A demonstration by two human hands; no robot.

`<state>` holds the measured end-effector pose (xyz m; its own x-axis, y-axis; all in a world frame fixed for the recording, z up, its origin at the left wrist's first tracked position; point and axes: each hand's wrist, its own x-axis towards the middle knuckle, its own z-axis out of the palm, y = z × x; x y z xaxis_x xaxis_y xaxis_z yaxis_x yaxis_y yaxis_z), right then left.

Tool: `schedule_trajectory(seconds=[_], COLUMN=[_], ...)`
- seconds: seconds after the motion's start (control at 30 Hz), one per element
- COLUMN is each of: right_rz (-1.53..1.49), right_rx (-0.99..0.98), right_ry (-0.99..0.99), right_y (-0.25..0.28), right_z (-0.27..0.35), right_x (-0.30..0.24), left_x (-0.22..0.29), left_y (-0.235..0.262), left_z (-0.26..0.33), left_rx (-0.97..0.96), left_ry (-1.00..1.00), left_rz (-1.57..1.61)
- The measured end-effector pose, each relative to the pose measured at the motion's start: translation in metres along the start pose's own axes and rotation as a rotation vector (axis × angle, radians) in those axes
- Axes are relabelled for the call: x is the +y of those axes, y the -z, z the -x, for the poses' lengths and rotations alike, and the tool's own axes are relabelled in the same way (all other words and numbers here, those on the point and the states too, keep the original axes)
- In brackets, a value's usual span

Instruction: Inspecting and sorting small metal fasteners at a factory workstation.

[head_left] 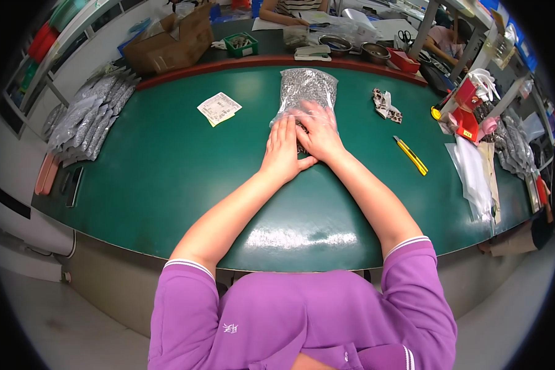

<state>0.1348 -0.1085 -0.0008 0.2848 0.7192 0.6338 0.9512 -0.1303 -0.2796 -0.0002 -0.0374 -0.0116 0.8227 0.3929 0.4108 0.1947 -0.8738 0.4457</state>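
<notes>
A clear plastic bag (308, 86) full of small grey metal-looking parts lies on the green tabletop, straight ahead of me. Both my hands press on its near end. My left hand (282, 148) lies flat with its fingers stretched forward over the bag's lower left edge and its thumb out to the right. My right hand (319, 132) rests on the bag's lower right, fingers spread over the plastic, slightly blurred. Some dark parts show between the two hands. The bag's near edge is mostly hidden under my palms.
Paper slips (219, 108) lie to the left, a yellow utility knife (411, 155) and a crumpled patterned wrapper (386, 105) to the right. Filled bags (95, 114) are piled far left. Flat plastic bags (472, 176) lie right. A cardboard box (166, 43) stands behind; people sit beyond.
</notes>
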Motion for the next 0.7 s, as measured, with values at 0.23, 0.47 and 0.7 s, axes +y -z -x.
schedule_trajectory(seconds=[0.23, 0.47, 0.7], right_rz=[0.043, -0.056, -0.204], right_rx=[-0.051, -0.104, -0.142], right_ry=[-0.166, -0.065, 0.087], right_y=[-0.014, 0.001, 0.019], right_z=[-0.030, -0.007, 0.028], right_x=[0.010, 0.009, 0.001], left_x=[0.006, 0.003, 0.002], left_y=[-0.009, -0.002, 0.003], left_z=[-0.012, -0.008, 0.005], left_rx=[0.085, -0.001, -0.071], left_ry=[0.151, 0.153, 0.009], left_rz=[-0.013, 0.088, 0.048])
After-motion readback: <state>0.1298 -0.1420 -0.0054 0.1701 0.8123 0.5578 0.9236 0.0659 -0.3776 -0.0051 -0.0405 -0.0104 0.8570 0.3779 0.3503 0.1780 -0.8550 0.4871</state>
